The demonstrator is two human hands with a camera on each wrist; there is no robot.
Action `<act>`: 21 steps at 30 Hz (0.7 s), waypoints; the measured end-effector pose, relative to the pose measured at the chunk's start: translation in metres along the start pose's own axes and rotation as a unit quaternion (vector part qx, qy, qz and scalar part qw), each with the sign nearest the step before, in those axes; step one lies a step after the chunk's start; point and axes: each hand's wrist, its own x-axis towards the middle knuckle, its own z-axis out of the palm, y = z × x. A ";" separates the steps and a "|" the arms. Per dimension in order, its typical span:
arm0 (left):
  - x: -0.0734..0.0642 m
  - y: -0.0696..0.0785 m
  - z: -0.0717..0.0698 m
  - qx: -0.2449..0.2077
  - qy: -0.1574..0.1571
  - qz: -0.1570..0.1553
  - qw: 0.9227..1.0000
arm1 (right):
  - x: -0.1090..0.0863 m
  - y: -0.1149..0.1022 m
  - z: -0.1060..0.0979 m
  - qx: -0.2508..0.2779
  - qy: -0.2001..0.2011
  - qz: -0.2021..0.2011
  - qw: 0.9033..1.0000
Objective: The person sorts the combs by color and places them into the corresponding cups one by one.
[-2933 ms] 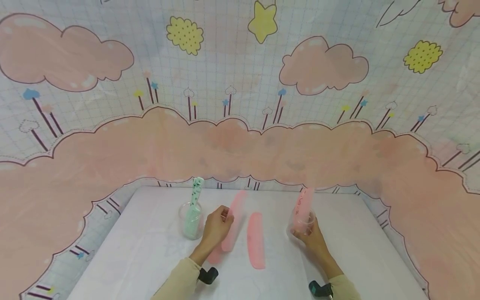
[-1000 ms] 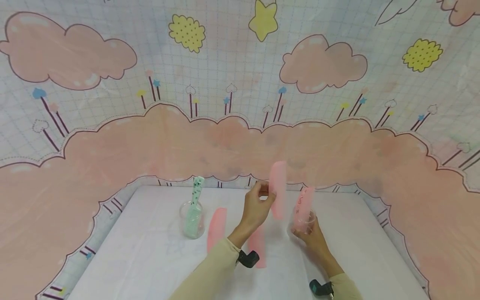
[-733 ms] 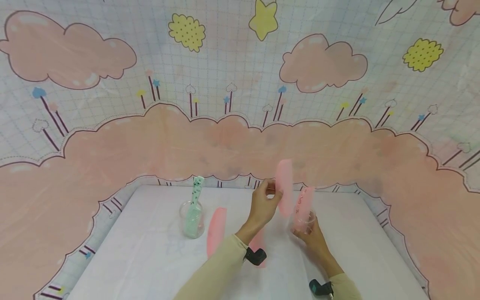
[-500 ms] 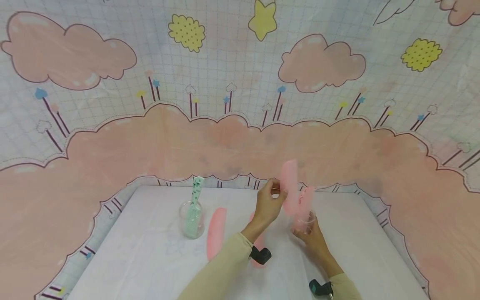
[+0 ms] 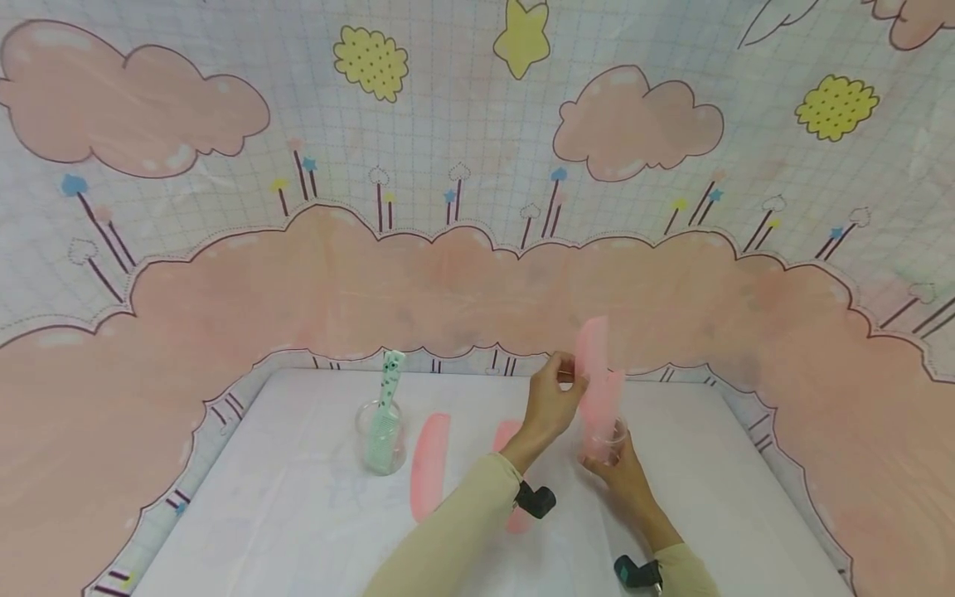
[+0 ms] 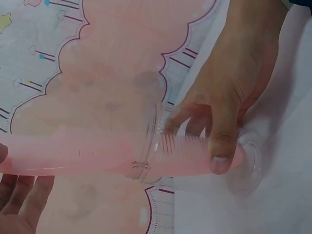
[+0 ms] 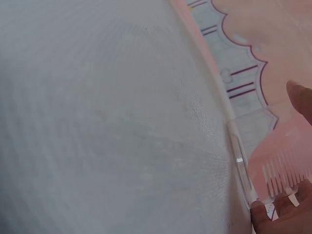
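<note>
My left hand (image 5: 550,402) pinches a pink comb (image 5: 593,344) upright between thumb and fingers, above a clear plastic cup (image 5: 618,434). Another pink comb (image 5: 615,388) leans inside that cup, its lower teeth showing through the wall in the left wrist view. Whether the held comb's lower end is inside the rim, I cannot tell. My right hand (image 5: 628,482) grips the cup low down, thumb on one side and fingers on the other. In the right wrist view, the cup's base (image 7: 240,158) meets the white table beside my fingers (image 7: 280,214).
Two more pink combs lie on the white table (image 5: 298,497): one in the middle (image 5: 430,467), the other (image 5: 507,433) partly behind my left forearm. Further left stands a second clear cup (image 5: 367,419) with a mint green comb (image 5: 385,427) in it. Patterned cloth hangs behind.
My left hand has lifted a pink comb from the middle of the table and carried it right, until it overlaps the comb in the cup. My right hand stays on the cup.
</note>
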 end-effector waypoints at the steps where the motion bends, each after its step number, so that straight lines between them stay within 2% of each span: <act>1: 0.002 -0.001 0.002 0.003 -0.001 -0.001 1.000 | 0.001 0.000 -0.001 0.000 -0.003 0.001 1.000; 21: 0.029 -0.016 0.028 0.040 -0.001 -0.036 0.999 | 0.035 -0.002 -0.016 0.004 -0.037 0.000 0.999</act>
